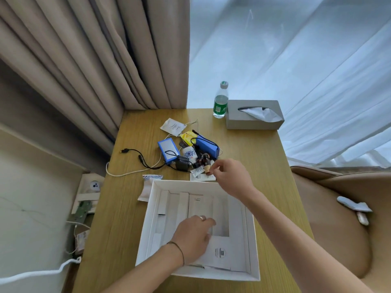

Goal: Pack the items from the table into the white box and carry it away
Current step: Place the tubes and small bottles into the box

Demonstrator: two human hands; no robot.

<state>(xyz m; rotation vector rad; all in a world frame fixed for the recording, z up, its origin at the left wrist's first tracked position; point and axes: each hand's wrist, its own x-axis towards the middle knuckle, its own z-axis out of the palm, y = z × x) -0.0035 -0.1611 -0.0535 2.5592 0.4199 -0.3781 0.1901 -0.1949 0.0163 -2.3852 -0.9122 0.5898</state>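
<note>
Inspector: Your left hand [193, 237] covers part of the white paper insert [220, 250] inside the white cardboard box [148, 225]; its print is too small to read.

Operator: And my forearms?

Inspector: Both are cut off at the bottom edge.

The left hand [193, 237] lies flat, fingers straight, inside the white box [148, 235] (ring on one finger). The right hand [229, 176] hovers past the box's far rim, fingertips curled together.

Print shows on the white sachet [171, 126] and box insert [220, 251], too small to read.
</note>
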